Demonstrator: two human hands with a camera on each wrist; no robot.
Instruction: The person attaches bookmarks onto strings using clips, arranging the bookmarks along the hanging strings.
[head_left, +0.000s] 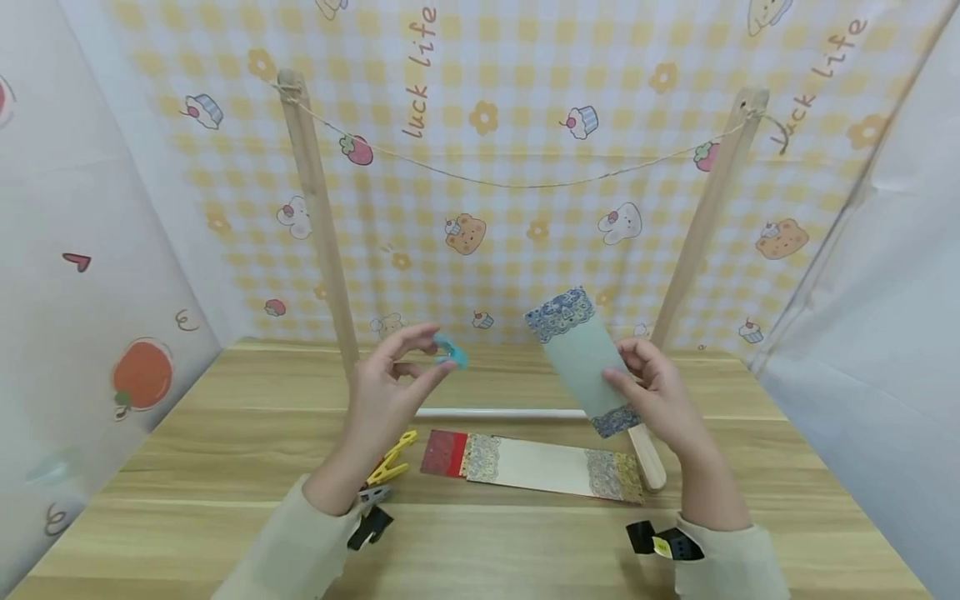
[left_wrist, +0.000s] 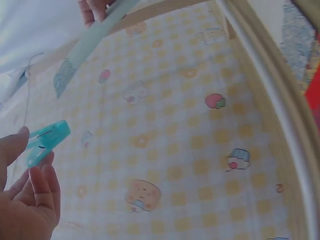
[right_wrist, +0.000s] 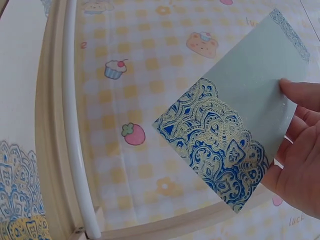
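My left hand (head_left: pixel 390 379) pinches a small turquoise clothespin (head_left: pixel 450 351) between thumb and fingertips, raised above the table; the clothespin (left_wrist: pixel 46 142) shows by my left hand (left_wrist: pixel 25 190) in the left wrist view. My right hand (head_left: pixel 652 387) holds a pale green card (head_left: pixel 583 358) with blue lace-patterned ends, tilted upright. In the right wrist view the card (right_wrist: pixel 240 135) is held near its patterned lower end by my right hand (right_wrist: pixel 300 155). A string (head_left: pixel 517 182) hangs slack between two wooden posts (head_left: pixel 318 208) above both hands.
A cream card with red and patterned ends (head_left: pixel 532 467) lies flat on the wooden table (head_left: pixel 187 467). A yellow clothespin (head_left: pixel 390 460) and darker clips lie by my left wrist. A white rod (head_left: pixel 495 412) runs between the post bases. Patterned walls enclose the back and sides.
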